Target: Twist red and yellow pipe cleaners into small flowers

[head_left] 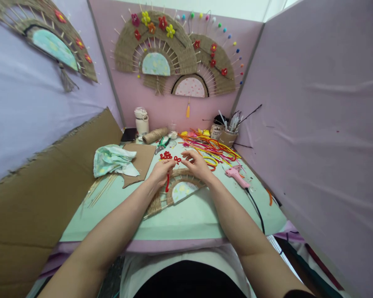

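Observation:
My left hand (162,172) pinches a red pipe cleaner (167,183), whose tail hangs below the fingers. Its other end is bent into small red loops (177,159) that stick out past the fingertips. Close to the right of those loops is my right hand (195,164), its fingers bent and apart, with nothing visible between them. Under both hands lies a twine-wrapped fan (155,205) with a pale floral half-circle (183,191) at its centre. Just beyond the left fingertips rests a cluster of red looped flowers (165,155).
Right of the hands are a pink glue gun (237,177) with a black cord and a pile of coloured pipe cleaners (209,145). Behind are green-handled pliers (163,145), a twine roll (155,135) and a cream bottle (141,121). Floral cloth (113,160) covers cardboard (144,155) at left.

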Motion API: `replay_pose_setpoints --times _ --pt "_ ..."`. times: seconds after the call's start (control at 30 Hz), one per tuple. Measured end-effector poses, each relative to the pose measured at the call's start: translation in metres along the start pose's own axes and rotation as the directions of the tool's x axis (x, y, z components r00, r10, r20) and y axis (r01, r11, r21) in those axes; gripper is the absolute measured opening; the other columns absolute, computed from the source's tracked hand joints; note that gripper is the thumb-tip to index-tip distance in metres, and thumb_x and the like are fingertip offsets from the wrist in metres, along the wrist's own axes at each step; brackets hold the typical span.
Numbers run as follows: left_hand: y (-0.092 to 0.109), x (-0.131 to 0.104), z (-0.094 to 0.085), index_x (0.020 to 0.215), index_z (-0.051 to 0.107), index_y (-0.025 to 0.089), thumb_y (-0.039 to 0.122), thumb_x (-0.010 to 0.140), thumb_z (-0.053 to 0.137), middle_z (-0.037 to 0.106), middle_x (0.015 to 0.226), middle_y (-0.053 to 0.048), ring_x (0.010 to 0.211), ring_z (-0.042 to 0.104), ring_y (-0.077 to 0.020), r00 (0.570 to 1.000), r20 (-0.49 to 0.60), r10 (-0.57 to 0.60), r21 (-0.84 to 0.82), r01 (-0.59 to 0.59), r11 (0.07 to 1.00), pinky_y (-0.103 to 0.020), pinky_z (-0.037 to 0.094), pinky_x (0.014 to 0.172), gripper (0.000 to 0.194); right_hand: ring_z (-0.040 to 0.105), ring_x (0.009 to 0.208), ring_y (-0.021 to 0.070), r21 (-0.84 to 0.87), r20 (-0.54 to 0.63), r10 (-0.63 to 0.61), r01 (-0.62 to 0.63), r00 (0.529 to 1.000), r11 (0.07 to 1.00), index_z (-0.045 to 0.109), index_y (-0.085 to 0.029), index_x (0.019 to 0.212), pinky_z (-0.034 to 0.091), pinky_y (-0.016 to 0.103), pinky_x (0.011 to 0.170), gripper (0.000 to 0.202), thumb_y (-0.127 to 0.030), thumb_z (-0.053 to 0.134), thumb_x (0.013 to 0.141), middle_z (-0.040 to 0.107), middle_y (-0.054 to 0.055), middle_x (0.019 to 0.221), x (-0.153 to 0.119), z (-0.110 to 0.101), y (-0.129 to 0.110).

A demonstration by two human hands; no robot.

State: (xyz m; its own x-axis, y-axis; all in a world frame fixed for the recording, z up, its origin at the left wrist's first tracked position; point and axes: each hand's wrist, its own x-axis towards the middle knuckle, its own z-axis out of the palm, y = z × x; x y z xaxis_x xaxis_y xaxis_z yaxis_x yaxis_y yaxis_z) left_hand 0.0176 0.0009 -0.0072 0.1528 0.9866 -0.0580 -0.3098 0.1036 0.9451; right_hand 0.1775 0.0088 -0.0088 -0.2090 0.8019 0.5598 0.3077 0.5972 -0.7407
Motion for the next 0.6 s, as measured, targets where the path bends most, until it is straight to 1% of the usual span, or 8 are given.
replay_pose_setpoints --times 0.07,0.13,0.23,0.33,0.47,0.53,0.6 --pt "0.0010 0.0004 -0.0011 0.055 0.051 0.012 0.026 0.051 0.076 0.034 0.047 0.008 0.040 0.020 -0.0007 0.999 0.046 -0.014 -0.046 0.016 0.999 -0.021 0.009 0.041 0.029 0.055 0.080 0.0148 -0.077 0.036 -0.120 0.123 0.992 0.989 0.061 -0.020 0.099 0.045 0.027 0.067 0.021 -0.029 0.058 0.080 0.059 0.006 0.096 -0.0003 -0.0012 0.0003" --pt "0.0007 0.0006 -0.0019 0.055 0.050 0.012 0.026 0.052 0.077 0.030 0.047 0.009 0.040 0.018 -0.0006 0.994 0.097 -0.039 -0.069 0.046 0.997 -0.021 0.008 0.041 0.031 0.055 0.084 0.0161 -0.133 0.060 -0.207 0.213 0.977 0.968 0.062 -0.020 0.096 0.045 0.029 0.073 0.016 -0.027 0.055 0.083 0.059 0.006 0.094 -0.0008 -0.0016 0.0008" --pt "-0.0009 0.0004 -0.0024 0.056 0.051 0.012 0.027 0.053 0.077 0.030 0.048 0.009 0.041 0.018 -0.0006 0.989 0.133 -0.060 -0.075 0.070 0.995 -0.021 0.007 0.041 0.030 0.055 0.086 0.0171 -0.196 0.078 -0.271 0.282 0.959 0.939 0.063 -0.020 0.089 0.043 0.032 0.080 0.012 -0.026 0.053 0.085 0.060 0.006 0.089 -0.0010 -0.0022 0.0011" --pt "-0.0020 -0.0002 -0.0021 0.057 0.053 0.012 0.028 0.051 0.078 0.033 0.048 0.008 0.041 0.020 -0.0005 0.992 0.117 -0.057 -0.059 0.064 0.996 -0.021 0.008 0.041 0.031 0.054 0.084 0.0175 -0.251 0.113 -0.276 0.297 0.954 0.921 0.061 -0.020 0.085 0.042 0.032 0.079 0.012 -0.026 0.051 0.087 0.060 0.006 0.086 -0.0007 -0.0029 0.0007" --pt "-0.0030 0.0001 -0.0017 0.061 0.058 0.012 0.029 0.049 0.079 0.041 0.048 0.006 0.040 0.025 -0.0013 0.996 0.081 -0.037 0.003 0.037 0.999 -0.021 0.011 0.042 0.030 0.051 0.080 0.0172 -0.312 0.137 -0.260 0.291 0.956 0.904 0.057 -0.019 0.080 0.040 0.031 0.076 0.013 -0.023 0.048 0.088 0.058 0.005 0.081 -0.0003 -0.0026 0.0001" --pt "-0.0038 0.0008 -0.0019 0.062 0.059 0.012 0.030 0.050 0.078 0.045 0.049 0.006 0.040 0.027 -0.0020 0.998 0.066 -0.006 0.057 0.003 0.998 -0.021 0.013 0.042 0.029 0.049 0.078 0.0167 -0.323 0.129 -0.238 0.268 0.963 0.908 0.055 -0.019 0.078 0.039 0.030 0.074 0.013 -0.023 0.047 0.087 0.056 0.005 0.079 -0.0004 -0.0014 0.0002" --pt "-0.0048 0.0013 -0.0023 0.063 0.060 0.013 0.032 0.052 0.076 0.047 0.049 0.005 0.040 0.029 -0.0030 0.998 0.048 0.043 0.133 -0.049 0.990 -0.021 0.016 0.043 0.027 0.048 0.075 0.0158 -0.317 0.107 -0.189 0.214 0.976 0.924 0.053 -0.018 0.076 0.037 0.028 0.070 0.014 -0.024 0.046 0.087 0.055 0.004 0.076 -0.0007 0.0003 0.0004"
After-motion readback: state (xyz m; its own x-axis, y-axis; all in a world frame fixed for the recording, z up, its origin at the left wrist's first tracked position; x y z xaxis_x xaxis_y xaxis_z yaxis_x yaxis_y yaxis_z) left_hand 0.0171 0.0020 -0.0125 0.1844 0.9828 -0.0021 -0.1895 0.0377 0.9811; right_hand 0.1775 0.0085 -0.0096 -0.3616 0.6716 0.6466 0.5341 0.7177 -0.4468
